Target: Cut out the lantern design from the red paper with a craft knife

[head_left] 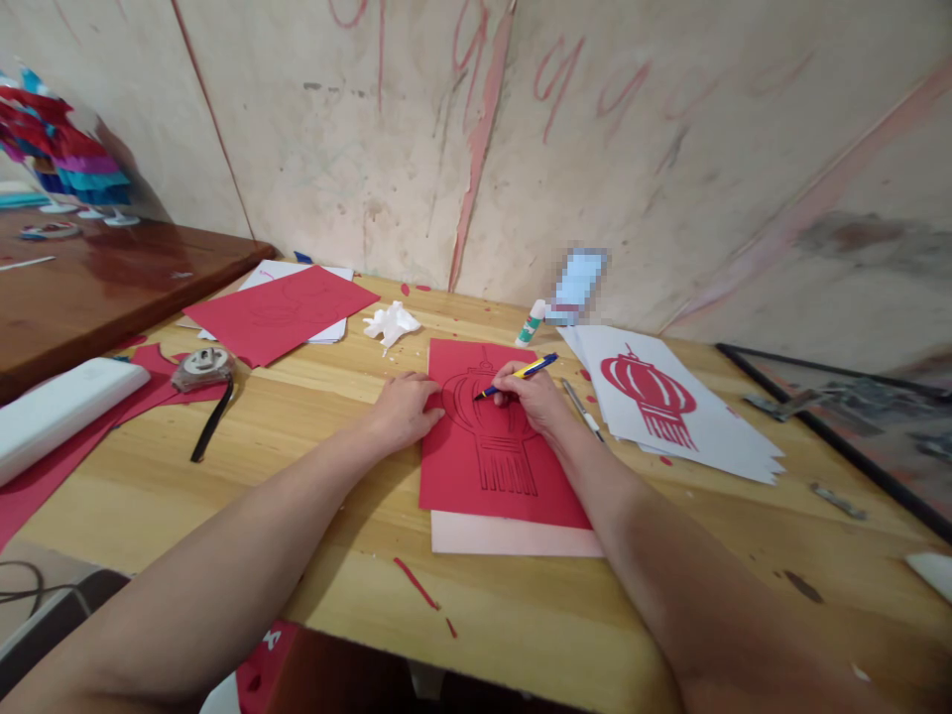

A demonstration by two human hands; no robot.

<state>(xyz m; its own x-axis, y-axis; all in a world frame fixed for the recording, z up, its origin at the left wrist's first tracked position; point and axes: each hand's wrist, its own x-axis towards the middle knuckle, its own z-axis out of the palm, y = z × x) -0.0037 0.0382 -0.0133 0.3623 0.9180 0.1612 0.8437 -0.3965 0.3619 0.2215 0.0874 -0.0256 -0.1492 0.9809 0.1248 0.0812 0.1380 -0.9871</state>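
Observation:
A red paper sheet (476, 476) with a lantern outline drawn on it lies on a pale pink board (506, 537) at the table's middle. My left hand (406, 407) rests flat on the sheet's left edge, fingers spread, pinning it down. My right hand (530, 397) is closed round a blue and yellow craft knife (521, 374), its tip touching the top of the lantern outline.
A stack of white sheets with a red lantern cut-out (654, 397) lies to the right, a second knife (582, 409) beside it. A glue stick (531, 323), crumpled tissue (392, 323), more red paper (279, 312), a tape measure (202, 369) and a white box (59, 407) sit around. A framed pane (855, 416) lies far right.

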